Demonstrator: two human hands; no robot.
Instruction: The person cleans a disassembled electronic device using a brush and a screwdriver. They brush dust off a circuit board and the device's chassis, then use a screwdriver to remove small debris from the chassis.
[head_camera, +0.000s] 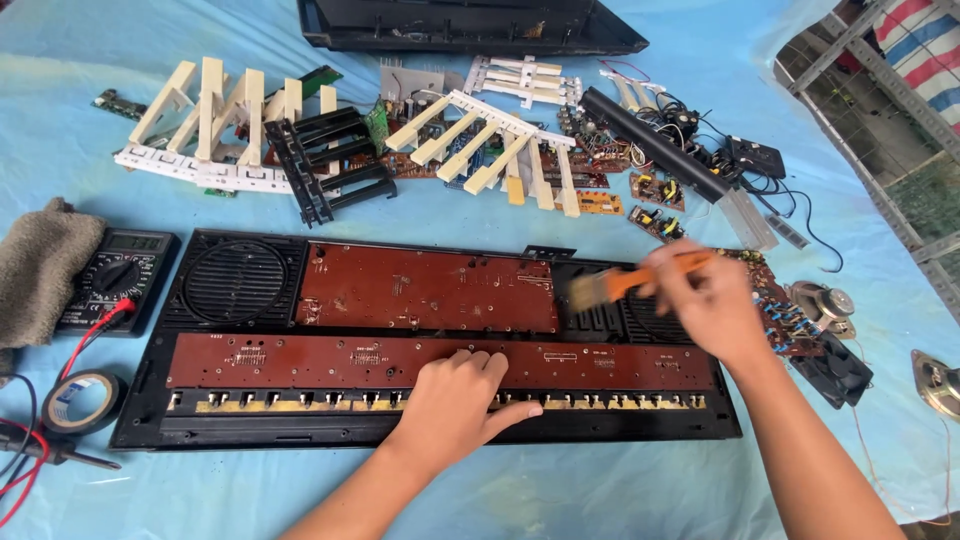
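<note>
A black keyboard chassis lies open on a blue sheet, with two long brown circuit boards inside and a round speaker grille at its left end. My left hand rests flat on the lower circuit board near the middle, fingers bent. My right hand holds an orange-handled brush, blurred by motion, over the chassis's right end beside the upper board.
Cream and black key sets, small circuit boards and wires lie behind the chassis. A multimeter, grey cloth and tape roll sit at left. Loose speakers lie at right; a black case at the back.
</note>
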